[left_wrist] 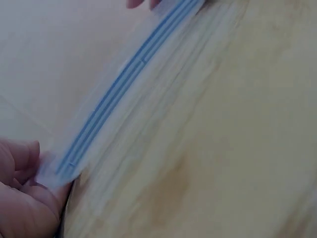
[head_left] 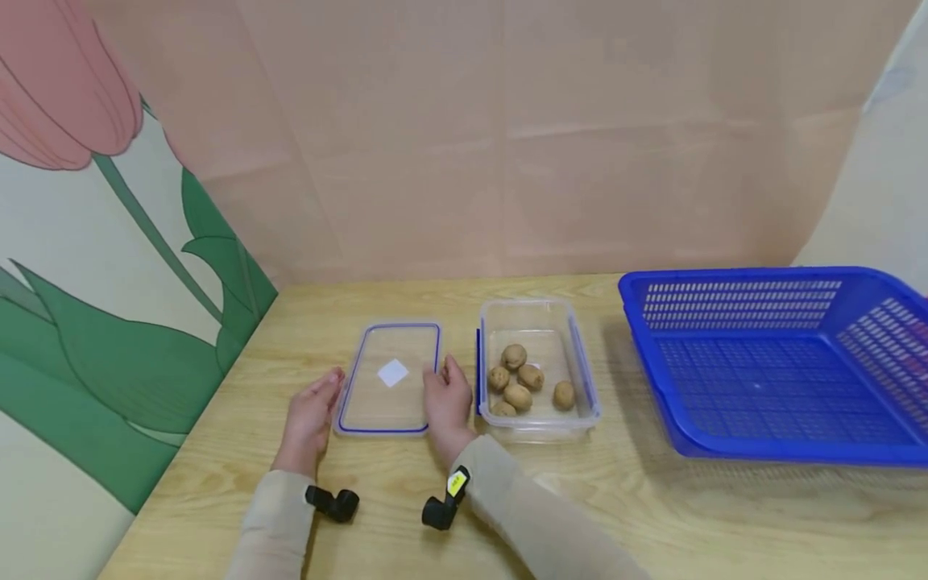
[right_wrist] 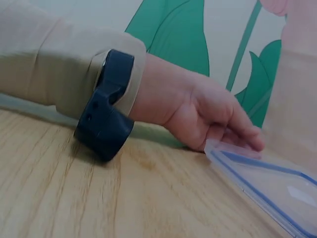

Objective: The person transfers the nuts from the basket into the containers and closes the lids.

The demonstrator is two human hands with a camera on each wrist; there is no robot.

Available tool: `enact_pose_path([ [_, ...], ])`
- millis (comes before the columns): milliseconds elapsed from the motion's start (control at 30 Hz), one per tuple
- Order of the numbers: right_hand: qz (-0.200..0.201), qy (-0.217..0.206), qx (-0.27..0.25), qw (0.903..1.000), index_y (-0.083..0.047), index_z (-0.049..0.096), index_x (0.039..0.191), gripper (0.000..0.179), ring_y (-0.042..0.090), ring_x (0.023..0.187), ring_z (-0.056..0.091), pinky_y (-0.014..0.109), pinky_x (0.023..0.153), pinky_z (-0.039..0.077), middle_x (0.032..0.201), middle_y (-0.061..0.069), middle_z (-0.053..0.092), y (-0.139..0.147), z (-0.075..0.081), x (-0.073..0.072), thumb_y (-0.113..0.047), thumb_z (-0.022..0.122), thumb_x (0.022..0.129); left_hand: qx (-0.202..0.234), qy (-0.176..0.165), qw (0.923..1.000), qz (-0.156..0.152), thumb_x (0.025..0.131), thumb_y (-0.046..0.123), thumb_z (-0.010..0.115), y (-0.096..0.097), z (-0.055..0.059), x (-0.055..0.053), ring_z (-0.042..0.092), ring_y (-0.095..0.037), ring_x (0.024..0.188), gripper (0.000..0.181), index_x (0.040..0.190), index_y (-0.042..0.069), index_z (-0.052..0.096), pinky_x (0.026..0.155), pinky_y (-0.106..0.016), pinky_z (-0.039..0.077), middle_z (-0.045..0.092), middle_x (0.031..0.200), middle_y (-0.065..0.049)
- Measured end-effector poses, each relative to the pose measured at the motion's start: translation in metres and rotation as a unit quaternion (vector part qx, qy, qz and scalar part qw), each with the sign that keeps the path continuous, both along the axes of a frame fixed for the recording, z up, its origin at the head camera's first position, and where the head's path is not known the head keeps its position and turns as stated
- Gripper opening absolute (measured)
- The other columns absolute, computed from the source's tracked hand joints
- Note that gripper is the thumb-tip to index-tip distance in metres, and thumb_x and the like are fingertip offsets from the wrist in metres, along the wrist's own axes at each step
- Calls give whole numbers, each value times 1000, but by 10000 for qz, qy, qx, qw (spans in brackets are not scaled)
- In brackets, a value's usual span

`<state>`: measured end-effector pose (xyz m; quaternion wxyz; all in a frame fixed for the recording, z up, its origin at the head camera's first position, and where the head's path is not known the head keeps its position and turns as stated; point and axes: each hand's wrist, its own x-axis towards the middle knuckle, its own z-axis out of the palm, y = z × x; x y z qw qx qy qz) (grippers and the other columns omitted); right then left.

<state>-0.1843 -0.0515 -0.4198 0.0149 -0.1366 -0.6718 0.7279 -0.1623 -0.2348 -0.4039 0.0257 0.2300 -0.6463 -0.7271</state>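
Note:
A clear rectangular lid (head_left: 373,411) with a blue seal and a white square label lies low over the table, between my two hands. My left hand (head_left: 308,419) holds its left edge; in the right wrist view, the fingers (right_wrist: 242,126) of that hand curl around the lid's corner. Along the right edge, my right hand (head_left: 448,403) grips the lid, thumb over the rim. Only fingertips (left_wrist: 141,3) appear at the top of the left wrist view. Just right of that hand stands an uncovered clear container (head_left: 540,318) with several walnuts (head_left: 531,377) inside.
A large blue plastic basket (head_left: 739,451) stands on the right of the wooden table (head_left: 406,515). Behind the table hangs a plain pinkish cloth (head_left: 435,145), and a wall with a painted tulip (head_left: 65,72) borders the left. A blue side flap (head_left: 478,379) hangs from the container.

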Motion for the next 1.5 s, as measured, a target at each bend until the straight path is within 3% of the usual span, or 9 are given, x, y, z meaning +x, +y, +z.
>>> enact_pose_path([
  [100,-144,63,74,9998,-3,51,131,44,30,121,50,40,102,44,129,18,54,-2,0,-2,-16,56,89,-333,-79,9994,100,98,15,42,2,-1,1,39,-21,131,41,136,-1,40,109,-27,35,38,144,-15],
  [300,-369,141,82,9992,-2,63,117,29,29,114,55,39,98,47,117,15,63,-2,2,-4,-9,53,90,-569,-203,9955,735,94,20,53,12,-1,4,46,-22,123,40,129,1,50,106,-31,40,48,137,-14],
  [433,-511,236,-159,9983,0,66,112,27,29,107,59,37,92,51,110,17,66,-1,7,-3,-5,54,88,-285,-158,9956,877,92,22,55,17,0,7,46,-21,123,41,129,3,50,103,-29,42,48,137,-13],
  [567,-280,-46,-796,9964,0,62,117,29,28,111,56,38,96,49,118,17,62,-3,14,-2,-4,51,90,45,-185,9959,884,93,22,54,16,5,14,48,-15,121,42,132,6,48,100,-22,44,48,138,-7],
  [800,294,-31,-1224,9920,-5,57,125,33,24,116,53,34,99,47,125,12,58,3,49,15,-9,49,94,1182,329,9859,1139,93,19,53,16,33,32,61,-3,94,37,129,10,52,84,-16,52,69,94,14],
  [967,465,275,-1475,9876,-2,57,124,32,21,106,53,31,93,48,119,14,58,26,77,27,-5,50,92,1433,783,9814,1009,94,18,52,32,56,43,63,-5,85,19,101,18,69,74,-17,55,69,91,9],
  [1133,387,265,-2095,9767,7,53,122,33,14,95,52,20,83,47,110,11,58,62,89,23,4,49,89,1799,1378,9711,748,94,11,49,63,71,41,62,-8,80,20,89,13,68,69,-18,55,67,91,3],
  [1333,371,207,-2443,9688,8,44,129,37,6,81,53,15,72,48,93,-4,57,116,87,21,4,43,91,2176,1553,9631,318,94,2,47,109,67,29,61,-9,75,25,81,11,67,67,-18,55,65,85,0],
  [1500,118,236,-2305,9727,0,46,129,37,4,76,56,16,70,50,83,-9,63,159,88,23,-1,44,92,2023,1487,9679,-109,91,-3,49,145,57,18,60,-8,76,24,82,11,66,69,-17,54,65,88,0],
])
